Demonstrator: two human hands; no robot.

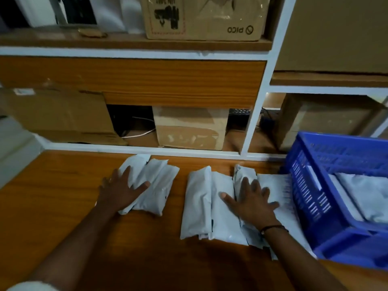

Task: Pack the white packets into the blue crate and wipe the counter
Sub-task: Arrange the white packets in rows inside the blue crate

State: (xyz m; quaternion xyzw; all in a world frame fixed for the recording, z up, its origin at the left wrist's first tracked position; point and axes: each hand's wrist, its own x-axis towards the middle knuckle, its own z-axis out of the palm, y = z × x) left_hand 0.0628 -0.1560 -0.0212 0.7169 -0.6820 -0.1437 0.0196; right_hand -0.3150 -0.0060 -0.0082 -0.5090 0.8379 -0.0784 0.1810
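Note:
Several white packets lie on the wooden counter [52, 198]. A left group of packets [157, 185] sits mid-counter, and my left hand [119, 190] rests flat on its left side with fingers spread. A right group of packets [201, 202] lies beside the blue crate [310, 198]; my right hand [252, 202] lies flat on it, fingers straight and spread. The crate stands at the right edge and holds white packets [365, 194] inside.
Behind the counter runs a white-framed shelf unit [254, 122] with cardboard boxes [189, 127] in its lower bays and a printed box [201, 17] on the upper shelf. A flattened carton [58, 114] leans at the left.

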